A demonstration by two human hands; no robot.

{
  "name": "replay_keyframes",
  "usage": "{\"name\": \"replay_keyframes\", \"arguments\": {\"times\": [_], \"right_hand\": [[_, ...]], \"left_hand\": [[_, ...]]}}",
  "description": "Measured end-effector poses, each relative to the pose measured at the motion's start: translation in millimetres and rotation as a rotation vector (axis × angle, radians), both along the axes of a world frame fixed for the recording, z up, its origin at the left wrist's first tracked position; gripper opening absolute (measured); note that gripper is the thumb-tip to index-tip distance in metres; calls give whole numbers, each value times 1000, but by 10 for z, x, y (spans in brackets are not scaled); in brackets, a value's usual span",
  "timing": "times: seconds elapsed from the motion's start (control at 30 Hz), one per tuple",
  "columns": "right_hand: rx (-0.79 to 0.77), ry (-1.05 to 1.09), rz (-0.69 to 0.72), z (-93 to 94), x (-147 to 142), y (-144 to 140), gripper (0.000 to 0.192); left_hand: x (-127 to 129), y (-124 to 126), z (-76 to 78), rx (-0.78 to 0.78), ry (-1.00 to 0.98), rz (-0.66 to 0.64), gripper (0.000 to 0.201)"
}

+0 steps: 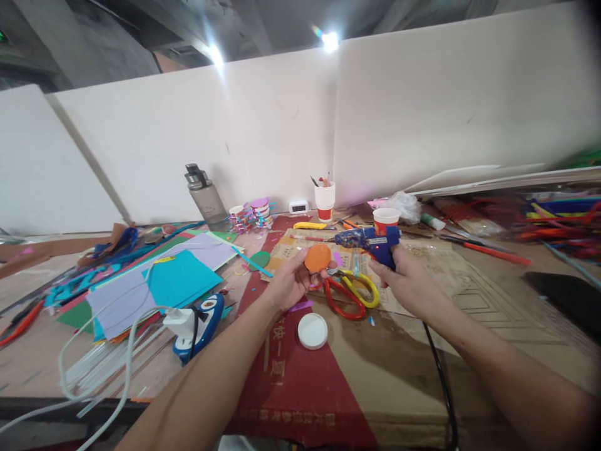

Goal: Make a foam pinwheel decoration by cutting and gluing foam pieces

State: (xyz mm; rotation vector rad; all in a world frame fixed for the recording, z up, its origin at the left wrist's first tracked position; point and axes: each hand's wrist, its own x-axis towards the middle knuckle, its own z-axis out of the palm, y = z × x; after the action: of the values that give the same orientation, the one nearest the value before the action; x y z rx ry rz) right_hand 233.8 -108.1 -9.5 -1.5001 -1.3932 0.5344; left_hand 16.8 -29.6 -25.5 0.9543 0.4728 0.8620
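Between the fingers of my left hand (290,280) is an orange disc (318,257), its flat face toward me. My right hand (407,275) is wrapped round the handle of a blue hot glue gun (366,240). The gun's nozzle points left, just above and to the right of the disc; I cannot tell whether they touch. Below them lie scissors (350,300) with one red and one yellow handle. A round white lid (312,331) rests nearer to me on the cardboard. Behind the gun stands a red and white paper cup (385,219).
At left are coloured paper sheets (183,279) and a blue power strip (200,329) with white cables. A grey bottle (206,199), decorated cups (260,214), a small clock (298,207) and a cup of tools (324,202) stand along the white partition. Craft supplies (563,219) crowd the right.
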Motion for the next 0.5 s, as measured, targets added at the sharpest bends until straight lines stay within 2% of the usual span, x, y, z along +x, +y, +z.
{"name": "replay_keyframes", "arguments": {"times": [0.1, 0.2, 0.3, 0.4, 0.5], "right_hand": [[-95, 146, 16, 16, 94, 77, 25], [-105, 371, 57, 46, 236, 168, 34], [-125, 489, -8, 67, 453, 227, 26], [-230, 381, -143, 36, 746, 224, 13], [-337, 88, -272, -50, 1053, 176, 18]], "left_hand": [[12, -8, 48, -19, -24, 28, 35], [21, -15, 120, -65, -31, 73, 33], [19, -2, 179, -119, -49, 137, 36], [11, 25, 208, -172, -62, 195, 40], [4, 41, 218, -178, -77, 210, 41]]}}
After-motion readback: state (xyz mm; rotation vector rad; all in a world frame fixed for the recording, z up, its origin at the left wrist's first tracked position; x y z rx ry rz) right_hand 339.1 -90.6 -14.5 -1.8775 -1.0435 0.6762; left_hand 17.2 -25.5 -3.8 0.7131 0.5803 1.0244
